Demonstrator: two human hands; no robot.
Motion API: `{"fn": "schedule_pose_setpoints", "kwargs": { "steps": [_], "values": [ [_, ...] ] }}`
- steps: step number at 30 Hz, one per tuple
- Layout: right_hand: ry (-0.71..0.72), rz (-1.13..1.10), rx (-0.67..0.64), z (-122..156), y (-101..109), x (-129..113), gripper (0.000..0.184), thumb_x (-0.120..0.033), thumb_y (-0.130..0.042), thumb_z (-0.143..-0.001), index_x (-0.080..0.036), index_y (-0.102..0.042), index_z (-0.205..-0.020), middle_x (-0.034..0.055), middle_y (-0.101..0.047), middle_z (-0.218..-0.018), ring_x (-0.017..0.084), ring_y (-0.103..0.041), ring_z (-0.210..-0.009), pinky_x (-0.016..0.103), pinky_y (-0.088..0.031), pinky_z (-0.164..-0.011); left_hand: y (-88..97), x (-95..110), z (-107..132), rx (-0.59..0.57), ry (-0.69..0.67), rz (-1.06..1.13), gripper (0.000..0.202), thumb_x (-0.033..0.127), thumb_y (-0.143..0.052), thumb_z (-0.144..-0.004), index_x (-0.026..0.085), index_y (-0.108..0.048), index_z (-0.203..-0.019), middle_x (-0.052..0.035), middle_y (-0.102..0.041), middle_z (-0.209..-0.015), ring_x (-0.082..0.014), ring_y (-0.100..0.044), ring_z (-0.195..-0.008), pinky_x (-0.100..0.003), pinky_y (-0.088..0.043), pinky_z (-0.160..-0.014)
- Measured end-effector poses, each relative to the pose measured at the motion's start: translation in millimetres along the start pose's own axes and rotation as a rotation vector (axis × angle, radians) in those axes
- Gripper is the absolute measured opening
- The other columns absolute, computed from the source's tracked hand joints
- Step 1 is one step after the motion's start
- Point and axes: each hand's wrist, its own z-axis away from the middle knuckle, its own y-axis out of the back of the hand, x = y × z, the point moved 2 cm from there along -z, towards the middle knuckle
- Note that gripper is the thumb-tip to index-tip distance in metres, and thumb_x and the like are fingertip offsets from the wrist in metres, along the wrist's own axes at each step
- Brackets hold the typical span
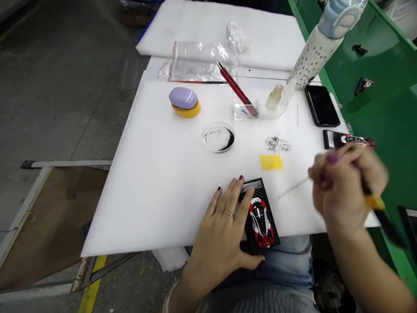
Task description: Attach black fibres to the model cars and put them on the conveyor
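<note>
A small red, white and black model car (261, 221) sits on a black base plate (257, 191) at the near edge of the white foam board (156, 182). My left hand (223, 232) lies flat beside it, fingers spread, touching the plate's left side. My right hand (345, 187) hovers to the right, blurred by motion, fingers pinched on a thin tool with a pale tip and a yellow-and-black handle (374, 203). A pile of tiny dark pins (276, 144) and a yellow pad (271, 162) lie just beyond the car.
A round dish with dark bits (218, 137), a purple-and-yellow case (184, 102), a clear tray with a red-black pen (237, 90), a plastic bag (198, 61), a dotted bottle (317, 52), a phone (321, 105) and another boxed car (348, 140) surround the work spot. A green bench (387, 108) stands right.
</note>
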Motion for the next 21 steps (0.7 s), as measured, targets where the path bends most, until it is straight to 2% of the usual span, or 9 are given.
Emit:
{"fn": "schedule_pose_setpoints", "kwargs": {
  "steps": [3, 5, 12, 17, 21],
  "values": [
    [-0.233, -0.173, -0.007, 59, 1, 26, 0.030, -0.026, -0.069, -0.091, -0.023, -0.049, -0.069, -0.0052, -0.041, -0.059, 0.010, -0.038, -0.050, 0.027, -0.028, -0.047, 0.4, 1, 0, 0.003, 0.002, -0.017, 0.141, 0.076, -0.089, -0.037, 0.003, -0.042, -0.148, -0.0293, -0.047, -0.154, -0.0427, -0.050, -0.140, -0.057, -0.047, -0.110],
    [-0.296, -0.189, -0.008, 74, -1, 37, 0.030, -0.025, -0.070, -0.090, -0.022, -0.051, -0.068, -0.0048, -0.043, -0.060, 0.010, -0.038, -0.053, 0.026, -0.027, -0.049, 0.6, 1, -1, 0.004, 0.013, -0.017, 0.138, 0.074, -0.089, -0.040, 0.004, -0.041, -0.149, -0.0278, -0.047, -0.155, -0.0414, -0.049, -0.142, -0.055, -0.045, -0.112],
    [-0.299, -0.118, -0.007, 71, 0, 39, 0.028, -0.025, -0.073, -0.090, -0.021, -0.055, -0.069, -0.0034, -0.054, -0.067, 0.010, -0.041, -0.057, 0.027, -0.029, -0.051, 0.3, 0, 1, -0.004, 0.015, -0.004, 0.133, 0.075, -0.086, -0.046, 0.005, -0.041, -0.151, -0.0259, -0.046, -0.157, -0.0396, -0.046, -0.144, -0.053, -0.039, -0.116],
    [-0.229, -0.108, -0.020, 75, -4, 36, 0.026, -0.022, -0.071, -0.090, -0.022, -0.055, -0.069, -0.0038, -0.054, -0.066, 0.010, -0.042, -0.056, 0.027, -0.030, -0.050, 0.2, -1, 2, -0.003, 0.023, 0.009, 0.133, 0.074, -0.086, -0.047, 0.006, -0.040, -0.151, -0.0257, -0.044, -0.158, -0.0398, -0.045, -0.145, -0.052, -0.035, -0.118],
    [-0.205, -0.018, -0.044, 71, 3, 35, 0.028, -0.034, -0.074, -0.087, -0.023, -0.055, -0.071, -0.0022, -0.053, -0.064, 0.013, -0.048, -0.056, 0.028, -0.035, -0.050, 0.2, -1, 3, -0.018, 0.032, 0.026, 0.131, 0.074, -0.086, -0.050, 0.007, -0.039, -0.152, -0.0244, -0.044, -0.159, -0.0390, -0.045, -0.145, -0.050, -0.033, -0.120]
  ]
}}
